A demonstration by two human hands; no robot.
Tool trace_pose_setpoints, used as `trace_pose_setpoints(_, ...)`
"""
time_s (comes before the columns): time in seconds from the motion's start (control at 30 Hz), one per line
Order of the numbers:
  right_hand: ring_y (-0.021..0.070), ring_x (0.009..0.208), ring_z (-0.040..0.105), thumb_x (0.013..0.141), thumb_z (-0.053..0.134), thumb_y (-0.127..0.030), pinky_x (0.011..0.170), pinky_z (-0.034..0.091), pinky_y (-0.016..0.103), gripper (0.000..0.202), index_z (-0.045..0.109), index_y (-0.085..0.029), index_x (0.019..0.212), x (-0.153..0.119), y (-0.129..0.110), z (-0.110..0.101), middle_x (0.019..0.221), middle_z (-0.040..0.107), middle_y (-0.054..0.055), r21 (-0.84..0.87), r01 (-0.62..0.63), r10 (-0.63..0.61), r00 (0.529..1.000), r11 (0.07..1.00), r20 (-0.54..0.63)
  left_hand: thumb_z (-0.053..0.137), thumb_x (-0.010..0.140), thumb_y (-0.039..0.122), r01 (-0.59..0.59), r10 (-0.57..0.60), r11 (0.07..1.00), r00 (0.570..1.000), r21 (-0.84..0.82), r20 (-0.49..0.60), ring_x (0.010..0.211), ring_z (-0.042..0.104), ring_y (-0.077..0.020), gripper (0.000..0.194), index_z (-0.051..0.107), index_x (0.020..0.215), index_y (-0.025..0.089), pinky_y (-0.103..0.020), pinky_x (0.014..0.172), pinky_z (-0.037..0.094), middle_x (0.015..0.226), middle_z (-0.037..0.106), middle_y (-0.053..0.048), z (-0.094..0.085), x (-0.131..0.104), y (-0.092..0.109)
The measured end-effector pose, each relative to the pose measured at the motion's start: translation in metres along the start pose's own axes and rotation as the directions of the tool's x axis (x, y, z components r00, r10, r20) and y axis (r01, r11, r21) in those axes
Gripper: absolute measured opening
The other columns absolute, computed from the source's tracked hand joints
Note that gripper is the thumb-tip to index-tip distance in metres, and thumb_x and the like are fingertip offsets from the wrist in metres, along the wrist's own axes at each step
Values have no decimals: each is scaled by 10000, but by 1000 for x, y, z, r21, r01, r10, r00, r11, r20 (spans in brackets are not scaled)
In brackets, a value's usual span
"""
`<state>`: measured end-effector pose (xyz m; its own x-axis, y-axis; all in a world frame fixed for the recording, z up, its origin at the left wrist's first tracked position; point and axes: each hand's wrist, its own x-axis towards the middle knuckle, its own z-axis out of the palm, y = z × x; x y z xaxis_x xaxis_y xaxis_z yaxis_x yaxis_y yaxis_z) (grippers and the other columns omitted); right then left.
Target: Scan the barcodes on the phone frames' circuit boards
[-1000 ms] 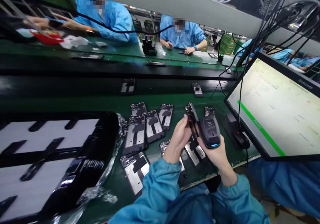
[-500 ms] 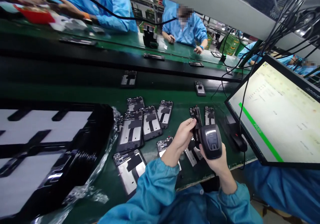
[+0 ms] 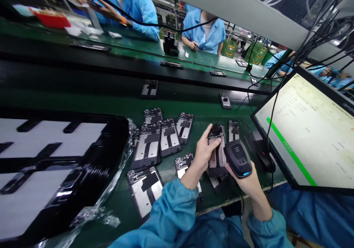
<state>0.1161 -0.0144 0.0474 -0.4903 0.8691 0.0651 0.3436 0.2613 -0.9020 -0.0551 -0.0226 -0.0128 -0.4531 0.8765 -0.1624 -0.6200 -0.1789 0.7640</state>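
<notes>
My left hand (image 3: 204, 152) grips an opened phone (image 3: 217, 157) by its left upper edge, thumb over its face and index finger stretched along the top. The phone's back is off, showing a circuit board and a silvery inside. Part of another opened phone shows beneath its lower end. In my right hand (image 3: 249, 178) is a black handheld barcode scanner (image 3: 238, 157), its blue light lit, just right of the held phone. The fingers around its handle are mostly hidden. Behind the scanner lies a further opened phone (image 3: 233, 131).
Several opened phones (image 3: 146, 145) lie left of my hands on the green bench. A black tray (image 3: 116, 137) with plastic wrap fills the left side. At right stand a monitor (image 3: 312, 137) reading PASS and a mouse (image 3: 265, 159). Co-workers in blue sit across the belt (image 3: 116, 67).
The held phone has turned from steeply tilted to facing up toward me. The scanner has moved slightly right and down, and its blue light now shows.
</notes>
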Motion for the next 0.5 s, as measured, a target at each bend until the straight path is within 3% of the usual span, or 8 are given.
trace_pose_setpoints(0.07,230,853,707,728,697,-128,770,570,314,329,652,-165,1052,-5,-11,-3,1024,756,88,-34,44,-40,992,998,123,851,684,367,56,-55,998,992,6,-116,870,682,-192,791,496,1384,270,-307,789,533,992,716,-40,0,4,-8)
trace_pose_setpoints(0.17,202,796,681,719,600,-44,697,530,273,409,607,-180,1105,-12,-22,-2,991,737,51,-79,61,-37,959,995,281,780,743,465,81,-50,987,976,139,-214,709,620,-155,420,652,1015,171,-261,657,481,804,673,-29,-1,7,-13)
trace_pose_setpoints(0.23,199,756,671,734,583,-48,675,513,268,360,596,-189,1065,-12,-24,3,903,722,28,-106,45,-13,959,993,285,737,776,482,7,63,963,966,268,-250,686,572,-142,342,635,834,161,-244,625,435,756,638,-19,-2,7,-12)
trace_pose_setpoints(0.33,207,741,664,772,594,-89,687,514,282,257,577,-197,1005,-8,-24,11,813,690,9,-124,18,14,968,992,252,733,785,452,-103,212,918,943,384,-255,664,514,-130,312,573,773,185,-233,605,391,718,588,11,-4,5,-10)
trace_pose_setpoints(0.5,218,763,671,801,626,-139,681,521,289,215,595,-193,1007,-4,-23,20,823,700,19,-143,-14,50,968,990,247,728,797,442,-150,252,908,941,390,-224,660,507,-139,306,533,784,206,-239,603,387,703,554,18,-7,5,-9)
